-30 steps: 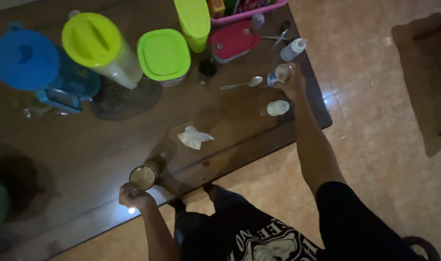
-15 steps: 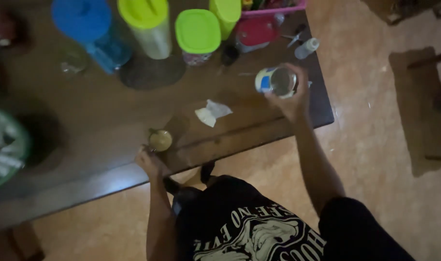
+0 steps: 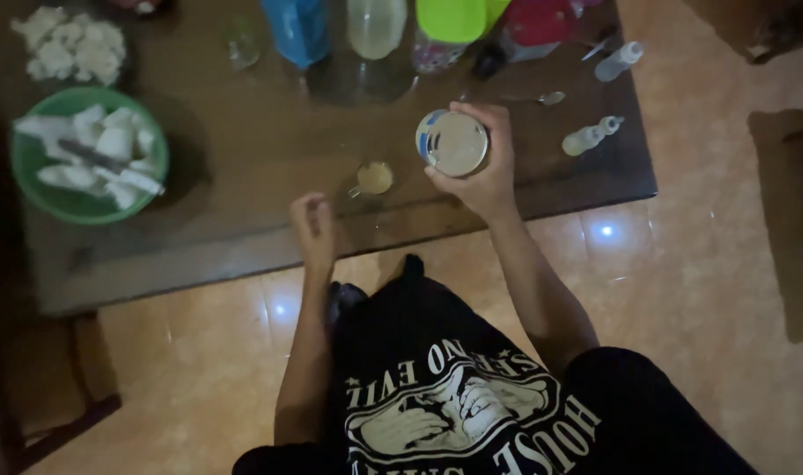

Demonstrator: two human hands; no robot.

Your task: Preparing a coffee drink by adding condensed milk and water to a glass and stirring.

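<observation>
1. Right hand (image 3: 485, 171): fingers wrapped around a round tin can (image 3: 452, 142) with a blue-and-white label, held above the dark wooden table (image 3: 243, 229) at upper centre of the frame.
2. Left hand (image 3: 313, 227): fingers loosely curled, gripping nothing, near the small glass mug (image 3: 374, 179) of tan liquid.
3. Green bowl (image 3: 89, 154) of white chunks: at upper left.
</observation>
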